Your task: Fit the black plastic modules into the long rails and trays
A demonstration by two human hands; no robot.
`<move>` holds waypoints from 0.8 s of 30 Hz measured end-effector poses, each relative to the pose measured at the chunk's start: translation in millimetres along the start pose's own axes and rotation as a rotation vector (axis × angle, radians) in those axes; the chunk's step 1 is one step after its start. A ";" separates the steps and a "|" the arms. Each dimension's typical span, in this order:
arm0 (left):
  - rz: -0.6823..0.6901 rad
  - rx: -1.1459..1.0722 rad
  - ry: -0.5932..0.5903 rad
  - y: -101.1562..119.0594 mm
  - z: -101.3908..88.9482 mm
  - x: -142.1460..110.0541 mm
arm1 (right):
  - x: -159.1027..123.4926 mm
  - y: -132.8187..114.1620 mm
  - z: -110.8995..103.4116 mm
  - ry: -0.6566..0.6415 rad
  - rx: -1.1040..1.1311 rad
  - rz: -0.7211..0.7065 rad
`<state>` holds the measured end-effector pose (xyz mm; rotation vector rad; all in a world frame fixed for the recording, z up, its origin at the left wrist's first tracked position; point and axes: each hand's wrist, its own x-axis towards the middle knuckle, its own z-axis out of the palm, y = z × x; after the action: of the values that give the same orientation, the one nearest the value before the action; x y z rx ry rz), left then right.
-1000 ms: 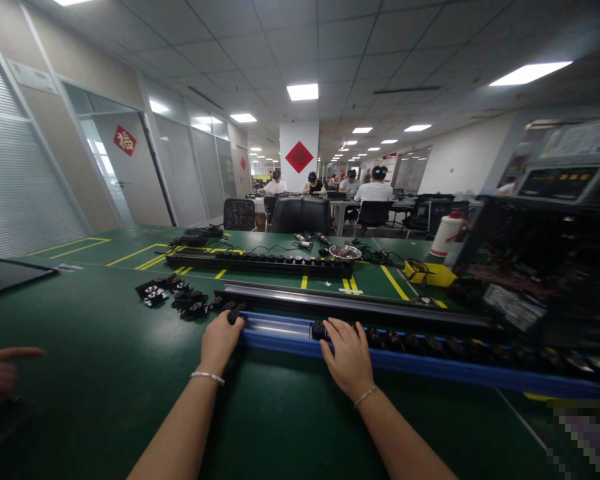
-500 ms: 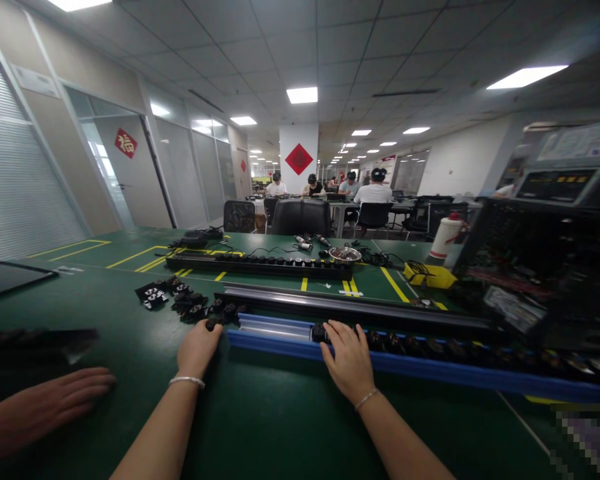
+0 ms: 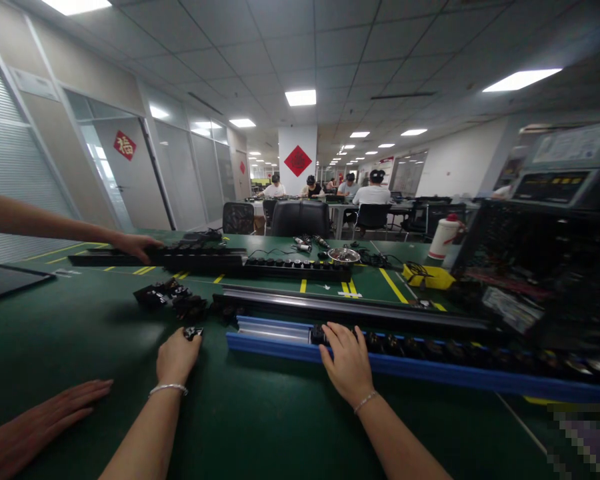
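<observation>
My left hand is closed on a small black module with bright metal parts, just above the green table. The hand stands left of a long blue rail. My right hand curls over this rail, its fingers on the black module at the left end of a row inside the channel. More dark modules line the rail to the right. The left stretch of its metal channel is bare. Beyond my left hand lies a pile of loose black modules.
A co-worker's hand touches a black rail at the back left; another person's hand lies flat at the near left. Behind the blue rail runs a black rail. A metal bowl, white bottle and yellow box stand farther back.
My left hand has moved left and toward me. The dark rail at the left edge is gone from there, and a co-worker's hand now rests on one at the back. My right hand stays put.
</observation>
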<state>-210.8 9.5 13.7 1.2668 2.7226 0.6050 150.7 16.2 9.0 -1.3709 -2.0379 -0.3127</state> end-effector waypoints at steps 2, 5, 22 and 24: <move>0.023 0.002 0.101 8.1 1.2 -8.4 | -0.1 0.1 0.4 0.002 -0.007 -0.002; 0.124 -0.008 0.320 29.9 -1.1 -26.9 | -0.2 0.0 0.6 0.007 -0.007 -0.004; 0.987 -0.372 -0.207 177.0 37.8 -131.0 | -1.0 -0.4 2.2 -0.002 0.059 0.021; 0.955 -0.404 -0.255 183.7 44.3 -134.3 | -1.5 0.3 4.0 0.015 0.067 0.026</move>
<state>19.5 29.6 30.8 2.2543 1.5487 0.8959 149.8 17.3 5.0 -1.3493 -1.9983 -0.2405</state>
